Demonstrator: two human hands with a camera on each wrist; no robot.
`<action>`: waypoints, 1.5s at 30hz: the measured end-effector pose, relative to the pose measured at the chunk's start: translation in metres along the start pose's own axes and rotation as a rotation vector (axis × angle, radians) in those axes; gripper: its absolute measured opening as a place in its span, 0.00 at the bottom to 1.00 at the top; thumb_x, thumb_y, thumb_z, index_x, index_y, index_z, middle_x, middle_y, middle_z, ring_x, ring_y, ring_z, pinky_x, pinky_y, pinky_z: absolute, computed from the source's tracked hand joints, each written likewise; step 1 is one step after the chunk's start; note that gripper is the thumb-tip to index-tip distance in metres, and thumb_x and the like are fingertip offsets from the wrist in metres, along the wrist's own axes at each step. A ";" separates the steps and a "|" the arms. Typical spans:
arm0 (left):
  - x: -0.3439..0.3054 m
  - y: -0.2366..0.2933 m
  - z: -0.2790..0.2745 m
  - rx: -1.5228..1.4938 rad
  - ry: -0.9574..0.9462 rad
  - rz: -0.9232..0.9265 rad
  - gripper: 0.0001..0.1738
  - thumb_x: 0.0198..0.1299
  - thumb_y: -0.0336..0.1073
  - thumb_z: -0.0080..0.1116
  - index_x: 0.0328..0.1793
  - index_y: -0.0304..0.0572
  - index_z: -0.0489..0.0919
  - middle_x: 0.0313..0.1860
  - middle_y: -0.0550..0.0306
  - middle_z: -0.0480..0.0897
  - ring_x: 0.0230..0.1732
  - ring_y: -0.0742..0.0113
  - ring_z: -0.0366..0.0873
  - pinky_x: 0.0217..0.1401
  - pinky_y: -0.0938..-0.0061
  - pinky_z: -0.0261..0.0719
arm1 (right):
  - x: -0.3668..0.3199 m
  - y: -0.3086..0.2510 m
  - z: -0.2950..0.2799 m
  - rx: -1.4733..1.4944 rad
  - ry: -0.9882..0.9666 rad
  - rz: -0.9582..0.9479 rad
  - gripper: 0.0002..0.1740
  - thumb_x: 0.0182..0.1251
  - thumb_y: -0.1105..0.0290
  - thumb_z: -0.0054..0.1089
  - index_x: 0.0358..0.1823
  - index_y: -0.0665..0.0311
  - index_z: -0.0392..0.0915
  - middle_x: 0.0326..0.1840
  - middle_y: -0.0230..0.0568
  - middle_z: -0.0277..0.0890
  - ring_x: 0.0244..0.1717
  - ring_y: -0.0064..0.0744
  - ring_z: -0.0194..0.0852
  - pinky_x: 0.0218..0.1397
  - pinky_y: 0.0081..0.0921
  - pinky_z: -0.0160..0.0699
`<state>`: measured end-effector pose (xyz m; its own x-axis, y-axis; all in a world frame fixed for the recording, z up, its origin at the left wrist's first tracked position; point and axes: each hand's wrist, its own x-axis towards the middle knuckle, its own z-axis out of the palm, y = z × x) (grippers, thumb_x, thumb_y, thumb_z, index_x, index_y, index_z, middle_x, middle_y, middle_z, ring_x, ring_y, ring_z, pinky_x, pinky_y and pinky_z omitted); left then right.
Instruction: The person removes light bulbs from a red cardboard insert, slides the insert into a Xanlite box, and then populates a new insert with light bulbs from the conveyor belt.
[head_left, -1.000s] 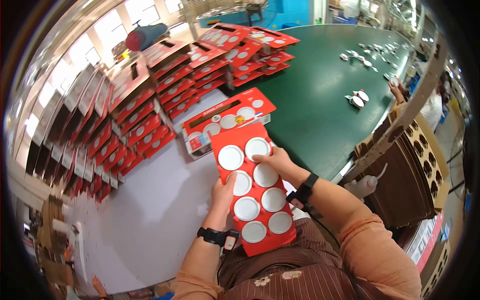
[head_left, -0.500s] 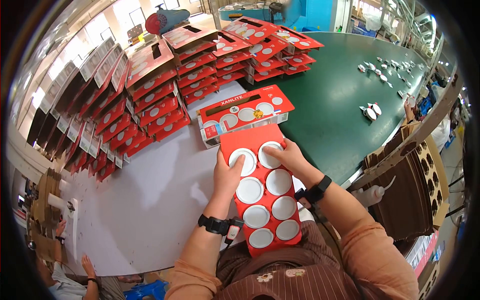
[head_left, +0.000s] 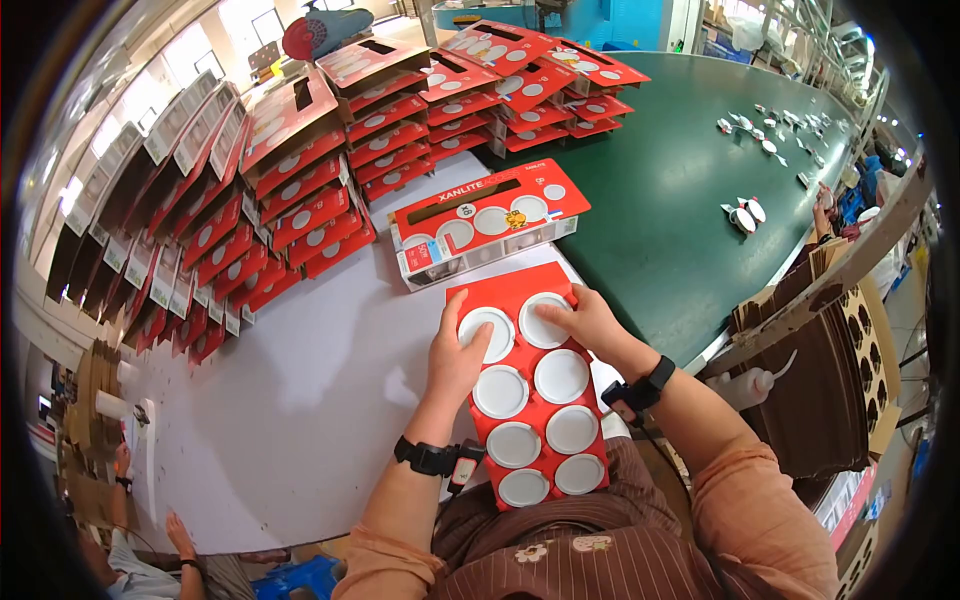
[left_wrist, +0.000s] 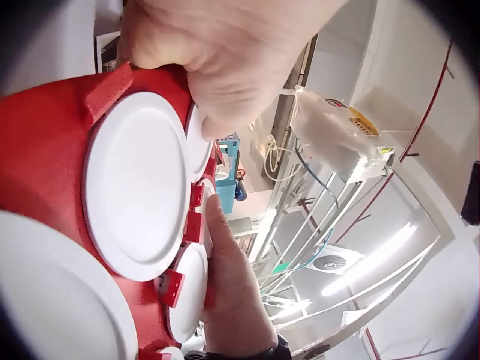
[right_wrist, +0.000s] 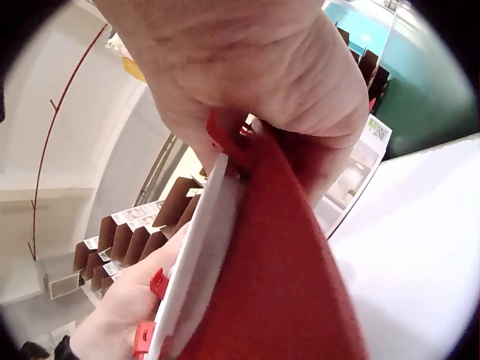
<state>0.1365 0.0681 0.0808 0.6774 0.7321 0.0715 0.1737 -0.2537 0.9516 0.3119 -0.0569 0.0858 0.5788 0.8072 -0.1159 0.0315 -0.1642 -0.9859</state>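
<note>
A red card panel [head_left: 520, 283] carries several round white discs [head_left: 561, 376] set in two columns, and tilts over my lap. On its left edge my left hand [head_left: 458, 350] grips near the far end, thumb on the first left disc. Opposite, my right hand [head_left: 592, 322] holds the right edge, its thumb on the first right disc. Most fingers of both hands are hidden behind the panel. In the left wrist view small red tabs [left_wrist: 172, 288] stand up beside the discs. Just beyond the panel lies a red and white printed box [head_left: 490, 220] with a slot on top.
Tall stacks of red printed boxes [head_left: 315, 215] line the far left of the pale table [head_left: 300, 430]. On the green surface [head_left: 650, 180] lie several loose white discs [head_left: 745, 215]. Brown cardboard dividers [head_left: 810, 400] and a white bottle [head_left: 745, 387] are at the right.
My left hand has slid up the panel's left edge, its thumb going from the second disc to the first. The head view has shifted, and the panel now sits slightly lower, apart from the box.
</note>
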 end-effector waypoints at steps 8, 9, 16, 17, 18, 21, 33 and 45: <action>-0.003 0.002 0.001 -0.097 0.076 -0.013 0.36 0.55 0.30 0.63 0.70 0.42 0.59 0.59 0.45 0.74 0.58 0.60 0.74 0.58 0.69 0.74 | -0.014 -0.001 -0.004 -0.194 0.103 -0.261 0.40 0.55 0.67 0.68 0.67 0.73 0.58 0.67 0.61 0.58 0.59 0.38 0.71 0.56 0.29 0.76; -0.003 0.008 0.001 -0.099 0.055 -0.057 0.35 0.55 0.27 0.62 0.69 0.41 0.60 0.59 0.47 0.73 0.57 0.64 0.74 0.57 0.70 0.75 | -0.011 0.003 -0.008 -0.350 0.065 -0.401 0.41 0.54 0.68 0.69 0.67 0.72 0.58 0.65 0.59 0.61 0.58 0.39 0.71 0.57 0.29 0.74; -0.002 0.010 0.000 -0.292 0.015 -0.233 0.30 0.54 0.26 0.64 0.62 0.41 0.64 0.53 0.51 0.74 0.51 0.66 0.76 0.54 0.70 0.77 | -0.014 0.004 -0.014 -0.158 -0.044 -0.178 0.40 0.52 0.68 0.72 0.64 0.71 0.60 0.56 0.52 0.71 0.55 0.37 0.73 0.58 0.28 0.73; -0.002 0.007 0.001 -0.384 -0.002 -0.229 0.31 0.53 0.27 0.65 0.62 0.41 0.64 0.53 0.51 0.74 0.51 0.65 0.75 0.54 0.71 0.77 | -0.014 0.008 -0.014 -0.130 -0.033 -0.134 0.40 0.51 0.68 0.73 0.63 0.71 0.61 0.55 0.51 0.71 0.54 0.36 0.73 0.57 0.28 0.74; -0.003 0.003 0.002 -0.476 -0.019 -0.231 0.31 0.52 0.28 0.66 0.61 0.40 0.64 0.53 0.52 0.74 0.51 0.64 0.75 0.54 0.72 0.76 | -0.012 0.010 -0.015 -0.114 -0.038 -0.121 0.39 0.50 0.67 0.74 0.60 0.71 0.62 0.53 0.49 0.72 0.52 0.34 0.73 0.54 0.28 0.75; -0.004 -0.011 0.006 -0.424 0.000 -0.219 0.30 0.53 0.27 0.64 0.61 0.39 0.64 0.55 0.51 0.72 0.53 0.65 0.74 0.55 0.71 0.76 | -0.015 0.011 -0.013 -0.071 -0.011 -0.130 0.34 0.51 0.69 0.73 0.57 0.71 0.64 0.52 0.46 0.72 0.51 0.33 0.74 0.54 0.27 0.76; 0.008 -0.030 0.019 -0.299 0.006 -0.272 0.27 0.56 0.28 0.61 0.59 0.37 0.63 0.52 0.50 0.75 0.51 0.64 0.76 0.52 0.70 0.78 | -0.054 0.054 0.009 0.201 -0.009 0.370 0.35 0.55 0.67 0.69 0.61 0.75 0.63 0.54 0.51 0.73 0.51 0.37 0.76 0.54 0.30 0.78; 0.006 -0.041 0.017 -0.331 0.050 -0.314 0.28 0.55 0.29 0.62 0.60 0.38 0.63 0.51 0.50 0.75 0.49 0.64 0.77 0.50 0.70 0.79 | -0.048 0.058 -0.012 -0.094 -0.096 0.301 0.26 0.58 0.59 0.65 0.50 0.73 0.74 0.43 0.46 0.79 0.41 0.32 0.78 0.44 0.26 0.78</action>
<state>0.1456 0.0725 0.0370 0.5919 0.7728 -0.2289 0.1220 0.1948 0.9732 0.2956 -0.1116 0.0360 0.4943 0.7635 -0.4156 -0.0515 -0.4515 -0.8908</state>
